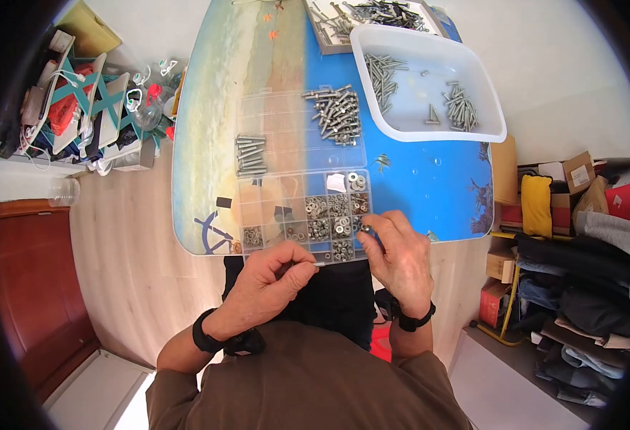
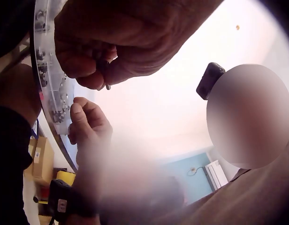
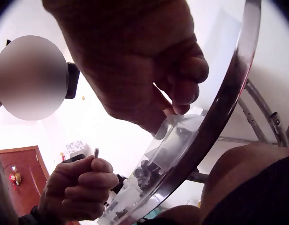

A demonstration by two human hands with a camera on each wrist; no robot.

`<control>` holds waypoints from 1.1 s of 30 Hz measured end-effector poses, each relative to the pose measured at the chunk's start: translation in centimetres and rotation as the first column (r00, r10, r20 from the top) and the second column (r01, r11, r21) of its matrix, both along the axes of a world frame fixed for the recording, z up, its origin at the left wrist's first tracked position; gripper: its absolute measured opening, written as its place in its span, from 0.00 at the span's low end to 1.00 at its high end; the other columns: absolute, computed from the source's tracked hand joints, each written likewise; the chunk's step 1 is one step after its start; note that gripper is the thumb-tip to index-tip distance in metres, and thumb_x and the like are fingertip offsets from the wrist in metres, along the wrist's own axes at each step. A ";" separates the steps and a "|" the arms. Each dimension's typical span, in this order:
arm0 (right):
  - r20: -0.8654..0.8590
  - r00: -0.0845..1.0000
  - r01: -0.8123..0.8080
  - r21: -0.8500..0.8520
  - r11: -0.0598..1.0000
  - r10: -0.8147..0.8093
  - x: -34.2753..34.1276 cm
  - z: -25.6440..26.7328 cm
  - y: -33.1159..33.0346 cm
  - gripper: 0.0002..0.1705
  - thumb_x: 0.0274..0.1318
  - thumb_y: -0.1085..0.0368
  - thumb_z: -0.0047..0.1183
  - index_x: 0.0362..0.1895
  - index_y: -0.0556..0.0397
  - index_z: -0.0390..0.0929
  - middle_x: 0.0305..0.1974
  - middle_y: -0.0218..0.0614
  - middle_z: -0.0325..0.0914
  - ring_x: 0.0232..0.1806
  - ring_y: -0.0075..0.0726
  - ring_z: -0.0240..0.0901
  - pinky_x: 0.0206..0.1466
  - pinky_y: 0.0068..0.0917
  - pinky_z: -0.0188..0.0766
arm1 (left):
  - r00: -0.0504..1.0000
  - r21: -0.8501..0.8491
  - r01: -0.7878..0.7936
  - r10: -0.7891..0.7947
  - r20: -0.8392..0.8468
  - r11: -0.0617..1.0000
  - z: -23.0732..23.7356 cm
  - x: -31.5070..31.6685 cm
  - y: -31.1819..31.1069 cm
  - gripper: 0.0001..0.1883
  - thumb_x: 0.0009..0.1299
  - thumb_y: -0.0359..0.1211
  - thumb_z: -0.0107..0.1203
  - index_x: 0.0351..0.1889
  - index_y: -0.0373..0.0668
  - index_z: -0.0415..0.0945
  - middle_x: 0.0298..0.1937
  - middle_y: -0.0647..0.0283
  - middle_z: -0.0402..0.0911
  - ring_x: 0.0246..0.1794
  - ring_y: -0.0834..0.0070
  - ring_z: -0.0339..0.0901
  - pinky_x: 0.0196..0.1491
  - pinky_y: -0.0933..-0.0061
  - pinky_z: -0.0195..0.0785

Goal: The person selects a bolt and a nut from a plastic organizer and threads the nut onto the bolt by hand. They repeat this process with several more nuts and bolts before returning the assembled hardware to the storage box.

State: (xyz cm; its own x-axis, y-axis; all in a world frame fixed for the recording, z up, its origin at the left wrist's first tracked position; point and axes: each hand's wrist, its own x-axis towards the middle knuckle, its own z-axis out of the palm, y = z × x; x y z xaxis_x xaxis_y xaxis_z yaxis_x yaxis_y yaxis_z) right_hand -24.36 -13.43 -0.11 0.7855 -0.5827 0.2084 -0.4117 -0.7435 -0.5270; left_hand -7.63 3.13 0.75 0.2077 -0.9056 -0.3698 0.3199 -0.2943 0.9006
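My left hand (image 1: 270, 281) pinches a thin metal bolt (image 3: 96, 153) between thumb and forefinger, at the near edge of a clear compartment box (image 1: 272, 188). Only the tip of its shank shows; the rest is hidden in the fingers. The right hand (image 1: 403, 259) bends over the box's right side, thumb and fingertips close together at a compartment there. I cannot tell whether they hold a small piece. Nuts (image 1: 343, 251) and washers (image 1: 357, 179) fill several compartments. On the opened lid (image 1: 275, 113) lie a large pile of bolts (image 1: 338, 118) and a smaller row of bolts (image 1: 250, 155).
A white plastic tub (image 1: 429, 135) with loose screws (image 1: 462, 107) stands at the table's back right. Behind it is a shallow box (image 1: 334, 49) of mixed screws. Shelves with folded clothes (image 1: 580, 287) stand to the right, a cluttered rack (image 1: 85, 100) to the left.
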 end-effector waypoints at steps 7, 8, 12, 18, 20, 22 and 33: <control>0.234 0.962 -0.200 0.247 0.948 0.142 0.0 1.1 0.8 0.17 0.46 0.70 0.69 0.44 0.55 0.82 0.36 0.40 0.79 0.29 0.44 0.79 0.30 0.35 0.75 | 0.996 -0.008 0.086 -0.086 0.009 0.996 -1.0 0.0 0.0 0.12 0.78 0.39 0.54 0.42 0.39 0.76 0.30 0.71 0.77 0.24 0.90 0.68 0.27 0.86 0.62; 0.233 0.962 -0.201 0.247 0.948 0.143 0.3 1.0 1.1 0.17 0.46 0.70 0.69 0.44 0.55 0.82 0.36 0.40 0.79 0.29 0.44 0.79 0.30 0.35 0.75 | 0.994 0.007 0.108 -0.108 -0.031 0.994 -0.8 -0.1 0.0 0.12 0.78 0.39 0.53 0.42 0.39 0.76 0.30 0.71 0.77 0.24 0.90 0.68 0.26 0.86 0.62; 0.342 0.894 -0.371 0.199 0.907 0.290 0.9 0.6 2.8 0.15 0.46 0.73 0.68 0.41 0.55 0.83 0.35 0.40 0.80 0.30 0.43 0.80 0.30 0.33 0.76 | 0.986 0.055 0.126 -0.120 -0.113 0.990 0.4 0.0 -0.3 0.08 0.77 0.35 0.53 0.42 0.39 0.76 0.28 0.74 0.73 0.23 0.90 0.65 0.24 0.84 0.59; 0.417 0.897 -0.276 0.265 0.924 0.149 0.7 0.0 3.5 0.07 0.50 0.73 0.66 0.36 0.56 0.83 0.31 0.39 0.82 0.31 0.38 0.80 0.30 0.28 0.74 | 0.977 0.074 0.095 -0.078 -0.200 0.993 1.3 -0.2 0.3 0.10 0.76 0.34 0.54 0.48 0.38 0.75 0.34 0.68 0.80 0.25 0.88 0.73 0.23 0.85 0.67; 0.437 0.895 -0.266 0.374 0.889 0.084 0.4 0.0 3.7 0.07 0.52 0.75 0.63 0.37 0.56 0.82 0.33 0.41 0.82 0.31 0.43 0.81 0.31 0.31 0.76 | 0.973 0.024 -0.051 0.055 -0.225 0.998 0.9 -0.5 0.5 0.11 0.75 0.31 0.56 0.52 0.37 0.74 0.35 0.66 0.82 0.27 0.87 0.75 0.26 0.85 0.71; 0.439 0.894 -0.266 0.362 0.893 0.088 0.5 0.1 3.9 0.07 0.53 0.75 0.63 0.38 0.57 0.81 0.32 0.41 0.82 0.31 0.42 0.81 0.31 0.31 0.76 | 0.975 0.032 -0.044 0.050 -0.218 0.999 0.6 -0.4 0.8 0.11 0.74 0.30 0.56 0.52 0.37 0.74 0.35 0.66 0.82 0.27 0.87 0.76 0.26 0.85 0.71; 0.464 0.882 -0.302 0.426 0.853 0.080 0.9 0.5 5.4 0.14 0.51 0.76 0.64 0.44 0.57 0.82 0.34 0.41 0.82 0.30 0.37 0.81 0.30 0.27 0.75 | 0.977 0.004 -0.098 0.097 -0.188 0.995 0.3 -1.1 1.2 0.10 0.73 0.32 0.60 0.47 0.36 0.78 0.31 0.68 0.80 0.25 0.88 0.75 0.24 0.86 0.69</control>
State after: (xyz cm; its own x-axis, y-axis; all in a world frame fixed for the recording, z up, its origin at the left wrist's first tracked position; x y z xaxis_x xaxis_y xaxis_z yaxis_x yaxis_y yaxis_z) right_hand -23.47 -8.02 0.40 0.7937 -0.5413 0.2775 0.0513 -0.3950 -0.9173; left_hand -8.74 4.37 1.00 0.2224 -0.8864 -0.4060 0.5101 -0.2492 0.8233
